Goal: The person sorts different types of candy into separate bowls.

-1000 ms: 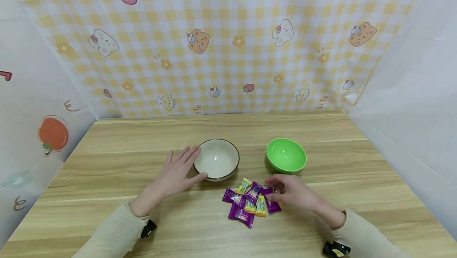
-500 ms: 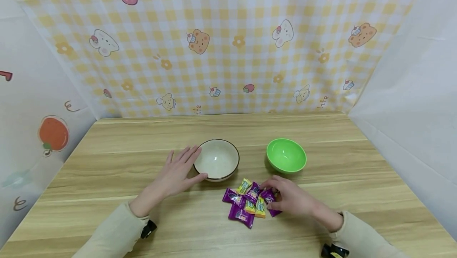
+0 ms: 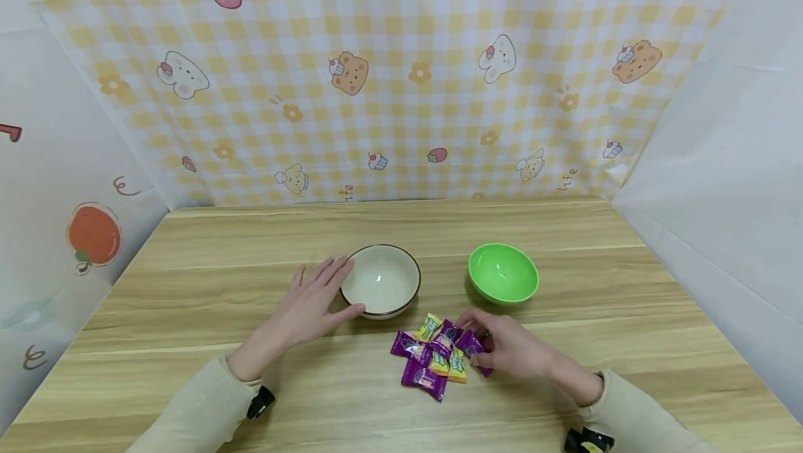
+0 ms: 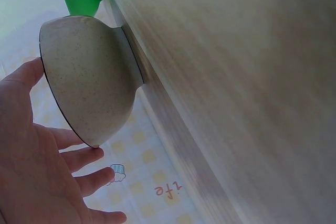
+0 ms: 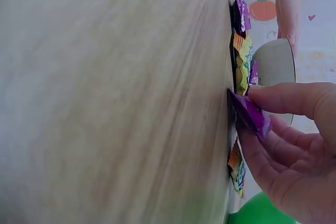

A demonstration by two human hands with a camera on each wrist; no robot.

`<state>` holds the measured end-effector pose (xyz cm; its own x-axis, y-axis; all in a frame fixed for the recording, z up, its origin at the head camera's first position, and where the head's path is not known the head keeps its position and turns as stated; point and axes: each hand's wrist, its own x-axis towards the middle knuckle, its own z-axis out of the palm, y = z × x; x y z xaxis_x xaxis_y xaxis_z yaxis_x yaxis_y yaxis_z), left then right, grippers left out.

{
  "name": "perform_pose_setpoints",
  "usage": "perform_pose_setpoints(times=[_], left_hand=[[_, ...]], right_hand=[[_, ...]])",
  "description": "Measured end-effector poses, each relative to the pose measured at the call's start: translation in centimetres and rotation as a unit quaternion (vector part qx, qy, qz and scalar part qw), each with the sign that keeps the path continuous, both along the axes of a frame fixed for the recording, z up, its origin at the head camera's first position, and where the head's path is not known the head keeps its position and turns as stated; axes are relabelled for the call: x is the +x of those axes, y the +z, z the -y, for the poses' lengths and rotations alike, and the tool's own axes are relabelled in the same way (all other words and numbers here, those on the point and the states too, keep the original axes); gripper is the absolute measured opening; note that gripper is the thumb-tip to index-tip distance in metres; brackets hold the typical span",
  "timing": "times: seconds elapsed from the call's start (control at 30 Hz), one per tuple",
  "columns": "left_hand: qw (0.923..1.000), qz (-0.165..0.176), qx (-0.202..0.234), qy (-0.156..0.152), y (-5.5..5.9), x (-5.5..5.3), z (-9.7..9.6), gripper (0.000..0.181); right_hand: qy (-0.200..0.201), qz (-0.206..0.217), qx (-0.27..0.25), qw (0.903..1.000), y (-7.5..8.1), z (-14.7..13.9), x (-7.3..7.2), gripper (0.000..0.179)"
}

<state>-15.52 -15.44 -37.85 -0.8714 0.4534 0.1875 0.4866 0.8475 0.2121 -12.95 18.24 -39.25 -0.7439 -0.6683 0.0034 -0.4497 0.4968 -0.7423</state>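
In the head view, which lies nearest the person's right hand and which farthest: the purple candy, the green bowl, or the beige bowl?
From the right hand:
1. Purple candy: pinched in its fingers, at the right edge of the candy pile.
2. Green bowl: just behind the hand, on the table's right half.
3. Beige bowl: farthest, to the left, touched by the left hand.

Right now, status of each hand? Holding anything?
Left hand: open, fingers straight, resting against the side of the beige bowl.
Right hand: closed, pinching a purple candy wrapper at the edge of the candy pile.
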Motion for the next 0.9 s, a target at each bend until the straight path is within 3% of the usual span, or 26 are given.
perform_pose_setpoints(times=[0.3, 0.57, 0.9], left_hand=[[1.0000, 0.001, -0.002, 0.000, 0.0, 0.0, 0.0, 0.081], [1.0000, 0.004, 0.000, 0.001, 0.1, 0.0, 0.0, 0.081], [0.9999, 0.010, 0.000, 0.003, 0.2, 0.1, 0.0, 0.081]], right_hand=[[-0.012, 0.024, -0.011, 0.9996, 0.3, -0.4, -0.3, 0.030], [-0.022, 0.094, -0.050, 0.9941, 0.7, -1.0, -0.8, 0.027], [-0.038, 0.134, -0.098, 0.9854, 2.6, -1.6, -1.8, 0.035]])
